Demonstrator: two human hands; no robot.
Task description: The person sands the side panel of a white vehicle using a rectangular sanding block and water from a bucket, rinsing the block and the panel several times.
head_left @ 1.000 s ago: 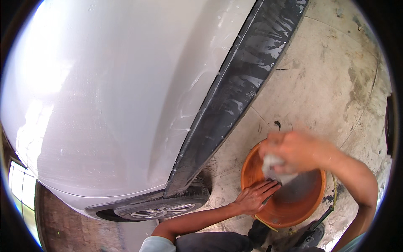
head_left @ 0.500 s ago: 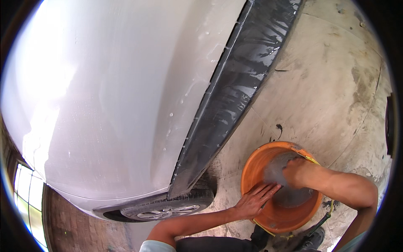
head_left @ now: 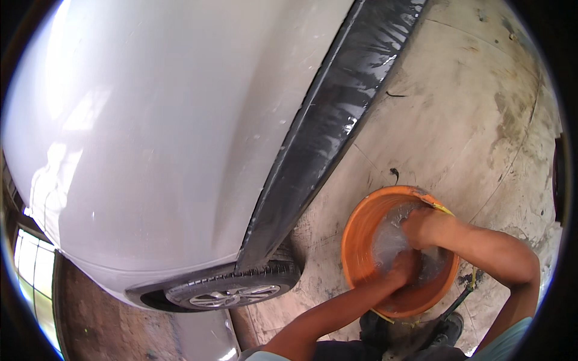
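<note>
Between my feet and the car stands an orange bucket [head_left: 356,240] with cloudy grey water [head_left: 385,243] in it. Both my arms reach down inside. My right hand [head_left: 420,227] dips into the water from the bucket's right side, its fingers hidden below the surface. Just nearer to me, my left hand [head_left: 407,265] is also in the water, close beside the right one. Its fingers do not show either, so whether either hand holds something cannot be seen.
A silver-white car body [head_left: 174,150] fills the left, with a wet black sill trim [head_left: 325,126] along its lower edge and a wheel [head_left: 235,292] near me. Stained concrete floor [head_left: 457,102] lies to the right. My shoe [head_left: 448,330] is by the bucket.
My left hand has gone from the bucket's near left rim, fingers outstretched, down into the water beside my right hand. The right hand stays in the water, which now looks more stirred.
</note>
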